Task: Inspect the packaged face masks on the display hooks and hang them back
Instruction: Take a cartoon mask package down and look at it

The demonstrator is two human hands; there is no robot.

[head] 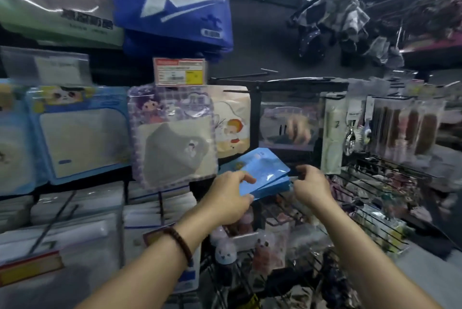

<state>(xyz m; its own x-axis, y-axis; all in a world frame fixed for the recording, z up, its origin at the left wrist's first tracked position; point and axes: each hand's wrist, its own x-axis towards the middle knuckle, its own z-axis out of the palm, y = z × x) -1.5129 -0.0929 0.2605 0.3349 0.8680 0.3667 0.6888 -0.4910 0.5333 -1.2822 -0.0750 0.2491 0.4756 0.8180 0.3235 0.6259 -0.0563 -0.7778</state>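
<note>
Inspection looked midway: left hand [231, 194] and right hand [312, 184] pinched opposite edges of stacked glossy blue mask packets [265, 171], off any hook, beside a purple-checked plastic mask pack [175, 138]; rehanging was not yet done.

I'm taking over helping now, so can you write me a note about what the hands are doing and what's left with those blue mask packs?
Left hand: grips the left end of the blue mask packs, a small tilted stack held off the hooks.
Right hand: seems to pinch their right corner.
Done: the packs are off the display and in hand for checking.
Left: finish looking, then hang them back. A hook that looks bare sticks out above them, right of the price tag.
</note>
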